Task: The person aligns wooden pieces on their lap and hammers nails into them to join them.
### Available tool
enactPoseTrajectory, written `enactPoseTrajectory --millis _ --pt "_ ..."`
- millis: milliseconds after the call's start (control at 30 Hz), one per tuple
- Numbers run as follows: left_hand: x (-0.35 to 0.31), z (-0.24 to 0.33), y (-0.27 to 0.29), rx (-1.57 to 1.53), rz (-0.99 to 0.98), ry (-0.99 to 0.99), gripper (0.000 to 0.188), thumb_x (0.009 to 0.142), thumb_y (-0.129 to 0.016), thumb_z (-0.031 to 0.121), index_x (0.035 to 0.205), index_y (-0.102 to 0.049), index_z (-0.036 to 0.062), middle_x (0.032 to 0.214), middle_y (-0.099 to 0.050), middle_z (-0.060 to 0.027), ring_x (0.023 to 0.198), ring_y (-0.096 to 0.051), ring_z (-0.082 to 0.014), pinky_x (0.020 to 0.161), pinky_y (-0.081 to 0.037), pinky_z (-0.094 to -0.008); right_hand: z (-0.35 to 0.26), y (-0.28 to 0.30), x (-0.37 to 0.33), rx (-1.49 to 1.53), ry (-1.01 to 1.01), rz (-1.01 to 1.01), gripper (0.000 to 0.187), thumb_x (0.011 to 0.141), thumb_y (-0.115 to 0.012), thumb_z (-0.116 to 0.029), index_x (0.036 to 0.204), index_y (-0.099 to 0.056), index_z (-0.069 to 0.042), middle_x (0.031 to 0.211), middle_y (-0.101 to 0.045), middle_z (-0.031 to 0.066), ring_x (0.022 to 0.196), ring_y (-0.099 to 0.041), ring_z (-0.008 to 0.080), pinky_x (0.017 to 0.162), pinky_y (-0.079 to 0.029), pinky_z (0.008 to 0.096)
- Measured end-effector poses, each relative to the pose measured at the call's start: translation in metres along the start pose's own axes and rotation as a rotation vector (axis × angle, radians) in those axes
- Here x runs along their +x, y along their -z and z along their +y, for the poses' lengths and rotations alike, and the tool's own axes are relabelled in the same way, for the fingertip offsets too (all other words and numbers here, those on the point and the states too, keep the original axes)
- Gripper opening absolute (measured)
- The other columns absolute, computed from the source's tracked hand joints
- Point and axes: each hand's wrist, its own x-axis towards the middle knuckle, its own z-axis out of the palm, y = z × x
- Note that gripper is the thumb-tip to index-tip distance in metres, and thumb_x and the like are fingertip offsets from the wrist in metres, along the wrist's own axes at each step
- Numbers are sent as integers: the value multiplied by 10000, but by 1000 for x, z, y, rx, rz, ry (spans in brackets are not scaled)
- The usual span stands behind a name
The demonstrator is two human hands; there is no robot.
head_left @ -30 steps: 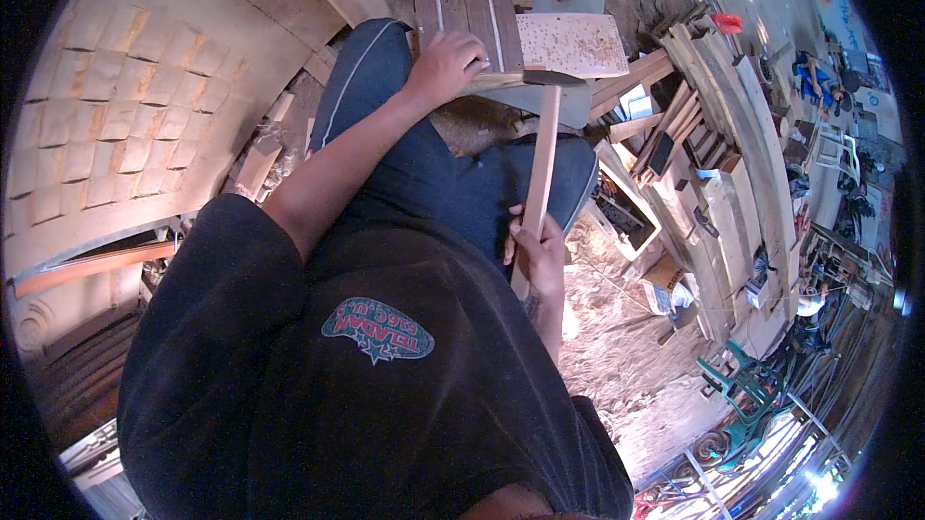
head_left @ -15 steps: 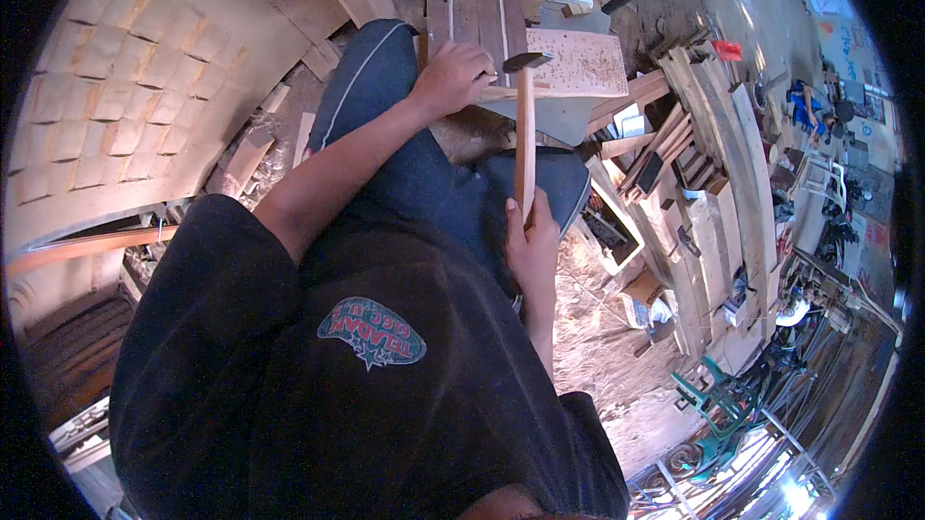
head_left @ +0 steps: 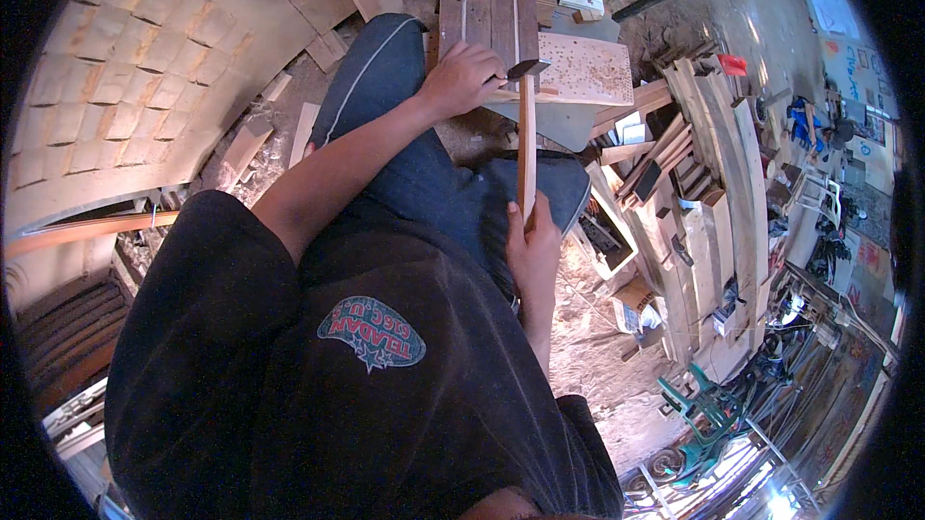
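Note:
My right hand (head_left: 533, 242) is wrapped round the lower part of the long wooden handle of a hammer (head_left: 527, 149). Its dark metal head is up beside the fingertips of my left hand (head_left: 464, 80). Those fingers are pinched together at the near edge of a dark brown slatted wooden panel (head_left: 487, 14). Whatever they hold, if anything, is too small to make out. Under and beside the panel, to its right, lies a pale board (head_left: 593, 67) marked with many small holes.
Long planks (head_left: 718, 163) and offcuts are stacked on the right, by a pale-rimmed box (head_left: 607, 240) of small items. A green metal machine (head_left: 703, 404) stands at lower right. To the left is a large pale panel (head_left: 125, 67) with a woven-looking surface. Another person (head_left: 805, 125) is far right.
The hammer head has shifted slightly left relative to the board, closer to my left fingertips, and its tilt has changed. The whole view has moved a little. Both hands keep about the same pose.

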Motion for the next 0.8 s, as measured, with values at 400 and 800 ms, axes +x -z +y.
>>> enactPoseTrajectory --millis 400,800 --pt "0 1 3 13 -38 27 174 875 -680 202 951 -633 53 999 -648 -125 1043 -604 -331 931 -426 -462 1 -2 -4 65 8 -2 284 1015 -611 -205 1240 -583 -34 811 -668 269 693 -680 433 595 -510 482" --pt "-1 0 3 0 -4 -5 156 873 -690 212 908 -636 70 955 -637 -119 1010 -599 -325 900 -422 -449 1 -3 -3 45 6 13 265 1016 -611 -205 1217 -581 -35 783 -660 264 674 -669 441 581 -498 499"
